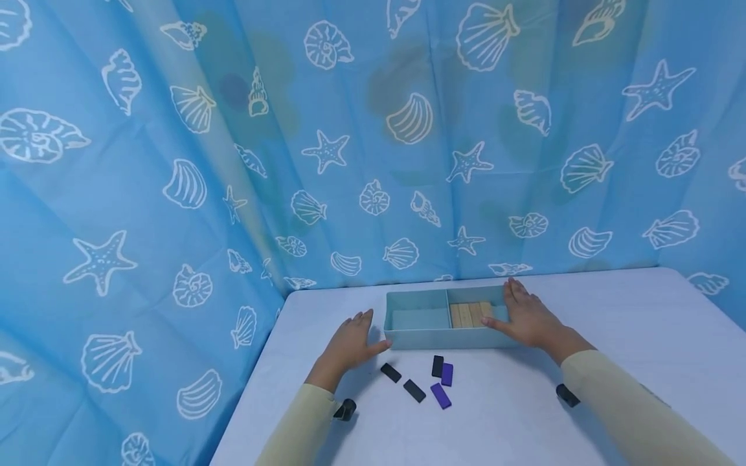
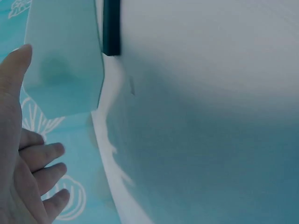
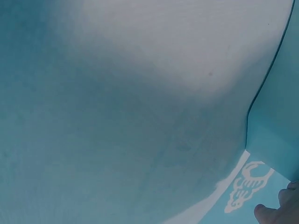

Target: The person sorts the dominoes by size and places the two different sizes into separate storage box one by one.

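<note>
A pale blue-green box (image 1: 454, 339) with a divider stands toward the back of the white table. Its left compartment shows a bare bottom, while several light wooden blocks (image 1: 466, 315) lie side by side in the right one. My left hand (image 1: 348, 343), fingers extended and thumb spread, is beside the box's left end and holds nothing. At the right end is my right hand (image 1: 531, 320), fingers straight along that side and the thumb over the front wall. In the right wrist view only some fingertips (image 3: 280, 210) show near the box corner.
Three black blocks (image 1: 414, 391) and two purple blocks (image 1: 441, 395) lie scattered on the table (image 1: 501, 414) in front of the box. Behind the table hangs a blue curtain (image 1: 373, 149) with white shell prints, also along the left side.
</note>
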`<state>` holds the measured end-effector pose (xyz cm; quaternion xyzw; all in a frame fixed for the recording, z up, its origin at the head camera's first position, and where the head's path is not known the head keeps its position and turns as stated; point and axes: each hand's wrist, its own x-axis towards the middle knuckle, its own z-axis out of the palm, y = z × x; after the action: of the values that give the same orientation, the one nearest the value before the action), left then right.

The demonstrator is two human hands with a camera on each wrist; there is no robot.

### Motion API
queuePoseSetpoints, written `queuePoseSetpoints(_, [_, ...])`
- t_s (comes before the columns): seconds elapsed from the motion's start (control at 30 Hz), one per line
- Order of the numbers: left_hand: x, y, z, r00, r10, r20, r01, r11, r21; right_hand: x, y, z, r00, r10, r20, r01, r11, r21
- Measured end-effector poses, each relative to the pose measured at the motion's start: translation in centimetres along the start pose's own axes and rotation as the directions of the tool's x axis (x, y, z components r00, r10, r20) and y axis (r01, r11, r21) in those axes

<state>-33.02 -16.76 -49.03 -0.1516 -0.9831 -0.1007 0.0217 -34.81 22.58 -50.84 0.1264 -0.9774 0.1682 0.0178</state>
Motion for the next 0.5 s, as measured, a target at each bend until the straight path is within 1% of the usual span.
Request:
queuePoseSetpoints(0.13, [-1.2, -0.3, 0.6, 0.999, -0.019, 0.029, 0.017, 0.997, 0.079, -0.1, -0.2, -0.1, 1.000, -0.018, 0.000, 0.018, 1.000, -0.013])
queuePoseSetpoints(0.23, [-1.9, -0.3, 0.7, 0.999, -0.014, 0.044, 0.008, 0.993, 0.117, 0.0, -0.5, -0.2, 0.999, -0.032, -0.007, 0.032, 0.999, -0.036])
queuePoseSetpoints(0.4, [-2.7, 0.6, 0.3, 0.997, 0.007, 0.079, -0.018, 0.991, 0.136, 0.0, -0.6, -0.5, 1.000, -0.014, -0.003, 0.014, 0.999, -0.053])
queuePoseSetpoints(0.5, [-3.0, 1.3, 0.4, 0.993, -0.011, 0.116, -0.003, 0.993, 0.120, -0.1, -0.4, -0.5, 1.000, -0.011, 0.002, 0.011, 0.999, -0.047])
